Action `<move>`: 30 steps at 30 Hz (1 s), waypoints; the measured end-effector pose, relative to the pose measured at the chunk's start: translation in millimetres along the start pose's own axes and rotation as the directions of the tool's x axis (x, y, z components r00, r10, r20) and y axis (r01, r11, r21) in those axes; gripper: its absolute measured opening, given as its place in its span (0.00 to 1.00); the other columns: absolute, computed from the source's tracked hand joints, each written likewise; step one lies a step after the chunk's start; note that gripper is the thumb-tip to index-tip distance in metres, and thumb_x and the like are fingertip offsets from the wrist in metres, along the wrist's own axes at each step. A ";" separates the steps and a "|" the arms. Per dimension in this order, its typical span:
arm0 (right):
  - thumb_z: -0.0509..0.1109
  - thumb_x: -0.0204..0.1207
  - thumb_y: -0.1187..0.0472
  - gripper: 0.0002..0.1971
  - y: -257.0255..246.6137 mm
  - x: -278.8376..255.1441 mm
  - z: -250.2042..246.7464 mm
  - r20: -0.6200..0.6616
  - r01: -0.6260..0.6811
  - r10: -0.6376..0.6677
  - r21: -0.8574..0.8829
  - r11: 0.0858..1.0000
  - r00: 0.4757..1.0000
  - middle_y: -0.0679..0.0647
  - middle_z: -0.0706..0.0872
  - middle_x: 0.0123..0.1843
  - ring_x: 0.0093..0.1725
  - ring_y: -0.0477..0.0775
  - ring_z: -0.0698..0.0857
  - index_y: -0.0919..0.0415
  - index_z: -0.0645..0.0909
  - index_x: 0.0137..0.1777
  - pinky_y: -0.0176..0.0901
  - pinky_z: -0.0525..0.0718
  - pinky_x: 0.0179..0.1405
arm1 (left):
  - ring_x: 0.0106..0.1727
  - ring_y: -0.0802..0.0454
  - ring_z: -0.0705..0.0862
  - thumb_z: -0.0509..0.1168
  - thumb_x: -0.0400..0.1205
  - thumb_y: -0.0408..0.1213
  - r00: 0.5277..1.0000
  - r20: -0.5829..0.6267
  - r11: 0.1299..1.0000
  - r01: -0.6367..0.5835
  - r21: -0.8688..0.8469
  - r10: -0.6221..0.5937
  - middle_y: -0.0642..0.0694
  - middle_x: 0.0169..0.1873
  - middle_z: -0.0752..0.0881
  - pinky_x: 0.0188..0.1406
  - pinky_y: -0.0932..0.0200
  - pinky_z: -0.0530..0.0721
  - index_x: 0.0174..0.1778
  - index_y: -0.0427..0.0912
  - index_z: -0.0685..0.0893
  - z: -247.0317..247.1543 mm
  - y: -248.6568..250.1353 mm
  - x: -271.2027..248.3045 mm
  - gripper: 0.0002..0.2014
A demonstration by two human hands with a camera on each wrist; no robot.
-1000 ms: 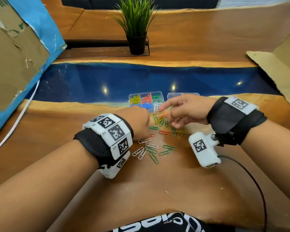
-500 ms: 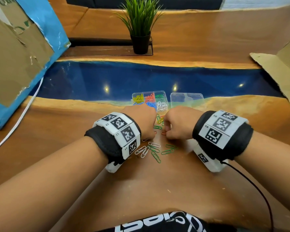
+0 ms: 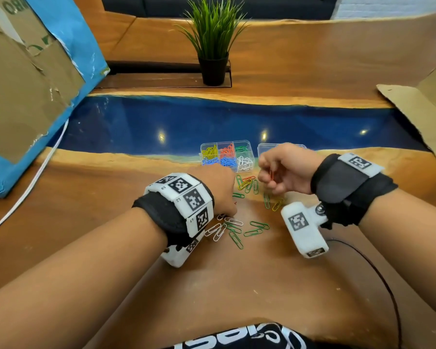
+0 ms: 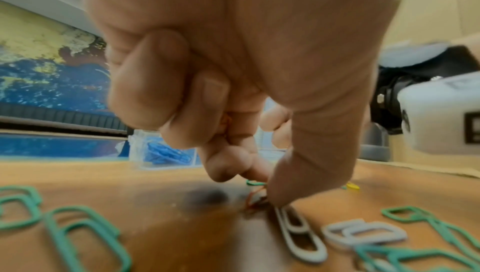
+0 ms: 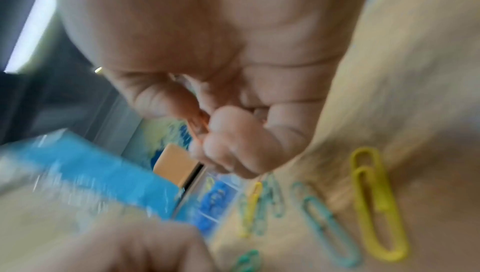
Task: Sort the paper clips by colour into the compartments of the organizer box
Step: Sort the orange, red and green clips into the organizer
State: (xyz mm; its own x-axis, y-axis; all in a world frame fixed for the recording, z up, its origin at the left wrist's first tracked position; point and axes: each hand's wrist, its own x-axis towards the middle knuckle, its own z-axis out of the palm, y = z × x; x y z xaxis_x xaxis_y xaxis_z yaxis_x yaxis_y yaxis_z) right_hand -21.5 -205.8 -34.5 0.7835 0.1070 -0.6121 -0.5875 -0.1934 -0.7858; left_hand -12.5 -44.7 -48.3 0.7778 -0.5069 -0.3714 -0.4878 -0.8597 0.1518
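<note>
Right hand [image 3: 286, 170]: raised just right of the box [image 3: 226, 155], fingers [image 5: 228, 132] pinching one orange clip [image 3: 271, 175].
Left hand [image 3: 215, 188]: low on the worktop [image 3: 237, 285], thumb and forefinger closing on a second orange clip [image 4: 255, 198] that lies flat; grip not yet sure.
Loose clips [image 3: 239, 230]: green, white and yellow, scattered between the hands. Box compartments hold yellow, orange, green, blue and white.
Risks, as judged: the flat clip may skid from under the left fingers, or snag the white clip [image 4: 298, 233] touching it; the pinched clip may fall into the green cell beside the orange one.
Views: the left wrist alone shows the clip under the thumb; the head view alone shows compartment order; the right wrist view, blurred, confirms the pinch.
</note>
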 end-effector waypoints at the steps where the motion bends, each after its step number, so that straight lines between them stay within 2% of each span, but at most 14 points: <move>1: 0.46 0.65 0.72 0.10 -1.6 0.1 -3.8 0.017 0.005 -0.007 0.089 0.996 1.000 0.56 0.70 0.26 0.24 0.52 0.66 0.58 0.63 0.30 0.31 0.66 0.17 | 0.44 0.48 0.87 0.69 0.71 0.45 1.000 0.007 1.000 -0.001 -0.023 0.001 0.47 0.39 0.88 0.46 0.53 0.88 0.41 0.42 0.84 0.0 -1.3 -0.3 0.10; 5: 0.57 0.72 0.66 0.06 -3.8 5.6 -8.8 -0.013 0.045 -0.045 0.022 0.999 0.999 0.51 0.70 0.25 0.21 0.49 0.67 0.57 0.69 0.36 0.33 0.63 0.17 | 0.35 0.50 0.80 0.68 0.72 0.44 1.000 -0.007 0.989 -0.007 -0.150 0.006 0.50 0.30 0.80 0.37 0.56 0.81 0.33 0.46 0.78 -2.5 -6.9 -0.7 0.08; 7: 0.64 0.75 0.62 0.04 -5.3 7.0 -4.3 -0.106 0.070 -0.106 -0.295 0.953 0.989 0.50 0.71 0.27 0.22 0.48 0.67 0.57 0.76 0.40 0.34 0.63 0.19 | 0.30 0.54 0.74 0.68 0.72 0.43 0.999 -0.051 0.971 -0.009 -0.237 -0.003 0.52 0.26 0.76 0.32 0.61 0.75 0.28 0.48 0.73 -5.3 -10.0 -0.3 0.12; 8: 0.67 0.75 0.60 0.03 -5.4 7.9 -2.6 -0.147 0.077 -0.179 -0.525 0.848 0.973 0.48 0.73 0.28 0.24 0.47 0.69 0.56 0.81 0.42 0.34 0.65 0.20 | 0.28 0.55 0.72 0.68 0.73 0.41 0.997 -0.073 0.958 -0.019 -0.285 -0.002 0.52 0.25 0.74 0.29 0.61 0.72 0.26 0.47 0.71 -6.4 -11.3 0.1 0.13; 9: 0.69 0.75 0.58 0.04 -5.4 10.0 -1.1 -0.156 0.083 -0.278 -0.721 0.688 0.948 0.45 0.75 0.28 0.26 0.44 0.71 0.54 0.85 0.44 0.32 0.67 0.22 | 0.27 0.55 0.71 0.68 0.73 0.40 0.996 -0.092 0.941 -0.035 -0.337 0.004 0.52 0.24 0.73 0.27 0.62 0.70 0.25 0.47 0.69 -7.9 -12.4 0.2 0.15; 10: 0.70 0.75 0.56 0.05 -6.7 10.7 1.8 -0.136 0.085 -0.365 -0.845 0.528 0.921 0.41 0.76 0.30 0.29 0.42 0.73 0.53 0.88 0.45 0.31 0.66 0.24 | 0.26 0.55 0.70 0.68 0.73 0.38 0.995 -0.099 0.916 -0.047 -0.399 0.008 0.51 0.24 0.73 0.27 0.62 0.70 0.25 0.46 0.69 -9.3 -13.5 0.6 0.15; 11: 0.71 0.75 0.55 0.06 -8.5 11.5 4.2 -0.117 0.074 -0.409 -0.904 0.421 0.905 0.40 0.77 0.31 0.33 0.42 0.75 0.52 0.89 0.47 0.31 0.67 0.26 | 0.25 0.55 0.70 0.68 0.73 0.36 0.995 -0.096 0.876 -0.055 -0.480 0.009 0.51 0.24 0.73 0.26 0.63 0.70 0.25 0.46 0.70 -10.8 -14.7 0.9 0.14; 15: 0.72 0.74 0.52 0.09 -8.9 18.2 10.5 -0.075 0.060 -0.443 -0.957 0.283 0.894 0.49 0.85 0.42 0.44 0.47 0.79 0.51 0.91 0.48 0.36 0.72 0.41 | 0.18 0.56 0.67 0.68 0.69 0.34 0.997 -0.068 0.635 -0.022 -0.772 -0.048 0.54 0.17 0.70 0.20 0.67 0.69 0.21 0.47 0.72 -11.6 -20.9 2.4 0.13; 17: 0.71 0.74 0.54 0.08 -9.7 19.6 12.2 -0.060 0.059 -0.441 -0.966 0.250 0.895 0.51 0.86 0.43 0.48 0.51 0.83 0.52 0.91 0.47 0.37 0.73 0.42 | 0.16 0.56 0.66 0.66 0.62 0.38 0.993 -0.081 0.555 -0.022 -0.832 -0.082 0.52 0.17 0.70 0.18 0.69 0.67 0.16 0.47 0.73 -12.6 -24.0 3.4 0.10; 19: 0.70 0.74 0.56 0.07 -9.9 18.7 13.8 -0.044 0.057 -0.424 -0.974 0.221 0.904 0.53 0.87 0.44 0.50 0.54 0.86 0.54 0.90 0.46 0.38 0.76 0.41 | 0.16 0.55 0.63 0.65 0.62 0.38 0.987 -0.096 0.497 -0.020 -0.868 -0.126 0.50 0.18 0.68 0.16 0.70 0.64 0.14 0.46 0.71 -13.9 -27.4 5.7 0.12; 22: 0.69 0.73 0.56 0.10 -10.7 18.3 15.3 -0.030 0.033 -0.350 -0.984 0.173 0.936 0.56 0.89 0.47 0.49 0.56 0.86 0.60 0.87 0.48 0.44 0.85 0.47 | 0.19 0.52 0.62 0.66 0.71 0.33 0.974 -0.132 0.467 -0.032 -0.884 -0.182 0.48 0.20 0.65 0.16 0.70 0.62 0.18 0.46 0.67 -14.1 -33.2 10.9 0.18; 25: 0.71 0.70 0.51 0.14 -8.4 19.6 16.1 -0.038 0.006 -0.267 -0.987 0.164 0.963 0.55 0.86 0.42 0.47 0.56 0.86 0.62 0.85 0.48 0.45 0.85 0.46 | 0.19 0.51 0.61 0.63 0.74 0.29 0.966 -0.147 0.474 -0.030 -0.880 -0.212 0.47 0.20 0.64 0.19 0.68 0.62 0.20 0.46 0.64 -14.7 -35.9 12.7 0.19; 29: 0.71 0.68 0.50 0.15 -5.8 23.5 16.8 -0.043 -0.009 -0.227 -0.989 0.146 0.973 0.54 0.84 0.38 0.40 0.55 0.83 0.61 0.84 0.46 0.42 0.81 0.37 | 0.20 0.52 0.62 0.61 0.67 0.36 0.963 -0.129 0.457 -0.007 -0.890 -0.236 0.47 0.23 0.67 0.17 0.68 0.62 0.25 0.47 0.67 -19.8 -37.0 10.9 0.09; 30: 0.71 0.68 0.50 0.15 -5.1 23.8 16.9 -0.041 -0.009 -0.216 -0.990 0.144 0.975 0.54 0.84 0.38 0.40 0.55 0.82 0.61 0.84 0.46 0.42 0.80 0.37 | 0.21 0.52 0.62 0.60 0.68 0.35 0.964 -0.116 0.442 0.002 -0.897 -0.240 0.46 0.25 0.68 0.16 0.69 0.62 0.26 0.46 0.68 -20.4 -37.6 11.2 0.08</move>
State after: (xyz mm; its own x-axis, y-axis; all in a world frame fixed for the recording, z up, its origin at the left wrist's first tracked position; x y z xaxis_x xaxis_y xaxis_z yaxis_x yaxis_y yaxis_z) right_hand -3.3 -185.8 -46.6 0.8996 0.1066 -0.4235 0.1087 -0.9939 -0.0193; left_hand 22.6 -19.4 -39.4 0.9127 -0.2900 -0.2879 0.1410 -0.4378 0.8880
